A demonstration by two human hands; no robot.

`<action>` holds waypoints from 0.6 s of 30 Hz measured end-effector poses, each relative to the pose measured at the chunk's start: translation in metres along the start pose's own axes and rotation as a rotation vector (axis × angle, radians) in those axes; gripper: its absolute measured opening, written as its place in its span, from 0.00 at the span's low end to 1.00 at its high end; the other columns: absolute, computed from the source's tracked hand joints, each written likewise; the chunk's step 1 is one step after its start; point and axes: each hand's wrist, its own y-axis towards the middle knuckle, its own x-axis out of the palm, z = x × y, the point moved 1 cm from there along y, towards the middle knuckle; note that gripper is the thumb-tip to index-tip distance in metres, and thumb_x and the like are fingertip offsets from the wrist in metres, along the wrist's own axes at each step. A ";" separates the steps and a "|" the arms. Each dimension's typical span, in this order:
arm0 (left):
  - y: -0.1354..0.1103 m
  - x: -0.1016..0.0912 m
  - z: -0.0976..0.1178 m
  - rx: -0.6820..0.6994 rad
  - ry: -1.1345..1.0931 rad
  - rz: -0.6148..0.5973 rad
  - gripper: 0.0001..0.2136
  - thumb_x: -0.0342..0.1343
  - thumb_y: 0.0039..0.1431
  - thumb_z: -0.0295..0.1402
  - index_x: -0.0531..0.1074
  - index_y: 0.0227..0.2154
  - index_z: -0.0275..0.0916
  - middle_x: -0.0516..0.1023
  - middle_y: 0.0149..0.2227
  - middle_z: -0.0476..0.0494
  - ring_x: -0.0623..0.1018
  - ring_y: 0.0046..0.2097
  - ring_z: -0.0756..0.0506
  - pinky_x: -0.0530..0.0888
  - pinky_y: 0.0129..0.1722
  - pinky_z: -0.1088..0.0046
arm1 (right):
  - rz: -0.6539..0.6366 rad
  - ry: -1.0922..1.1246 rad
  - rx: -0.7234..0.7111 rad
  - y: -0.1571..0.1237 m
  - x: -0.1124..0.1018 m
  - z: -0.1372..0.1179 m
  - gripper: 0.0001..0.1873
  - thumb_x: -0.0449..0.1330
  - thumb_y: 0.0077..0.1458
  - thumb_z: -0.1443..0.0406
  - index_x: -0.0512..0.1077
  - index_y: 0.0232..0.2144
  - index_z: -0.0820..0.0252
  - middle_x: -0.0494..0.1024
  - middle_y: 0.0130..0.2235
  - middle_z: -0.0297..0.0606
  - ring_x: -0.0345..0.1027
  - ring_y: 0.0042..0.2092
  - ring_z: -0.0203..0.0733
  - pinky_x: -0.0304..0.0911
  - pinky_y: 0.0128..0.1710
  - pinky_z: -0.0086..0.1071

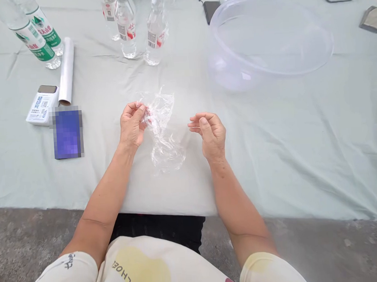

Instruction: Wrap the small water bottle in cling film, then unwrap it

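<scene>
From where I stand, a creased pale green tablecloth (304,159) covers most of the frame, draping over the table's near edge above a grey concrete floor (29,248) along the bottom.

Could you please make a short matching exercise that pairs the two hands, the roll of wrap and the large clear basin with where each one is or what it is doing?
Things:
1. Left hand
2. Right hand
3. Roll of plastic wrap
4. Clear plastic basin

Places and states:
A. Apart from the film, fingers curved
B. At the far right of the cloth
C. Lying on the cloth beside a white box
D. Pinching crumpled clear plastic film

Pairs: 1-D, 2-A, 3-C, 4-B.
</scene>
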 end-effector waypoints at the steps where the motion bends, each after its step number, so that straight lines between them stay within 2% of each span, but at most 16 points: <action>1: 0.000 0.002 -0.004 -0.053 -0.043 -0.040 0.07 0.62 0.55 0.30 0.68 0.31 0.42 0.75 0.34 0.50 0.77 0.35 0.52 0.75 0.34 0.78 | -0.065 0.027 0.026 -0.002 0.004 -0.001 0.21 0.58 0.58 0.47 0.68 0.46 0.52 0.77 0.49 0.40 0.75 0.46 0.43 0.73 0.46 0.40; 3: -0.002 0.005 -0.012 -0.157 -0.107 -0.141 0.06 0.62 0.56 0.32 0.70 0.33 0.41 0.76 0.35 0.49 0.79 0.38 0.50 0.77 0.40 0.75 | -0.208 0.080 0.077 -0.007 0.013 -0.003 0.30 0.63 0.53 0.45 0.65 0.53 0.50 0.74 0.55 0.42 0.73 0.51 0.46 0.72 0.46 0.40; 4: -0.003 0.007 -0.016 -0.200 -0.120 -0.202 0.06 0.61 0.57 0.33 0.71 0.35 0.41 0.77 0.37 0.48 0.80 0.41 0.48 0.78 0.42 0.72 | -0.272 0.095 0.104 -0.009 0.017 -0.004 0.35 0.64 0.51 0.45 0.63 0.57 0.48 0.74 0.55 0.42 0.73 0.50 0.46 0.72 0.45 0.40; 6: -0.005 0.009 -0.020 -0.244 -0.106 -0.306 0.09 0.61 0.58 0.37 0.71 0.40 0.42 0.78 0.41 0.45 0.80 0.45 0.45 0.78 0.45 0.69 | -0.348 0.089 0.161 -0.013 0.022 -0.005 0.38 0.65 0.50 0.45 0.61 0.59 0.48 0.77 0.48 0.40 0.74 0.42 0.43 0.72 0.40 0.38; 7: -0.006 0.009 -0.020 -0.243 -0.078 -0.322 0.11 0.60 0.58 0.38 0.71 0.42 0.42 0.78 0.44 0.44 0.79 0.48 0.44 0.77 0.46 0.68 | -0.348 0.073 0.183 -0.014 0.024 -0.005 0.35 0.65 0.51 0.47 0.63 0.57 0.50 0.78 0.43 0.37 0.73 0.37 0.41 0.71 0.36 0.37; 10: -0.009 0.008 -0.014 -0.174 0.100 -0.213 0.16 0.56 0.61 0.44 0.66 0.48 0.44 0.75 0.51 0.41 0.77 0.52 0.43 0.76 0.47 0.68 | -0.204 0.015 0.213 -0.013 0.021 -0.003 0.19 0.64 0.53 0.53 0.72 0.45 0.54 0.75 0.31 0.31 0.66 0.27 0.34 0.66 0.29 0.32; 13: -0.016 0.009 -0.005 -0.043 0.429 -0.104 0.20 0.52 0.61 0.49 0.62 0.52 0.46 0.71 0.54 0.41 0.75 0.54 0.43 0.75 0.45 0.69 | -0.034 -0.036 0.243 -0.009 0.015 0.001 0.11 0.61 0.55 0.56 0.72 0.37 0.55 0.74 0.32 0.31 0.65 0.26 0.31 0.62 0.26 0.29; 16: -0.026 0.016 -0.003 0.062 0.839 -0.145 0.26 0.61 0.54 0.48 0.62 0.52 0.45 0.71 0.54 0.41 0.75 0.49 0.43 0.73 0.43 0.68 | 0.012 -0.080 0.268 -0.007 0.012 0.003 0.11 0.60 0.56 0.56 0.71 0.38 0.55 0.75 0.34 0.31 0.66 0.26 0.32 0.62 0.26 0.29; 18: -0.031 0.019 -0.006 0.082 1.083 -0.211 0.22 0.62 0.52 0.43 0.66 0.48 0.44 0.74 0.49 0.43 0.75 0.43 0.44 0.71 0.41 0.67 | 0.011 -0.107 0.270 -0.007 0.011 0.003 0.12 0.59 0.56 0.56 0.71 0.38 0.55 0.75 0.34 0.31 0.66 0.26 0.32 0.62 0.26 0.29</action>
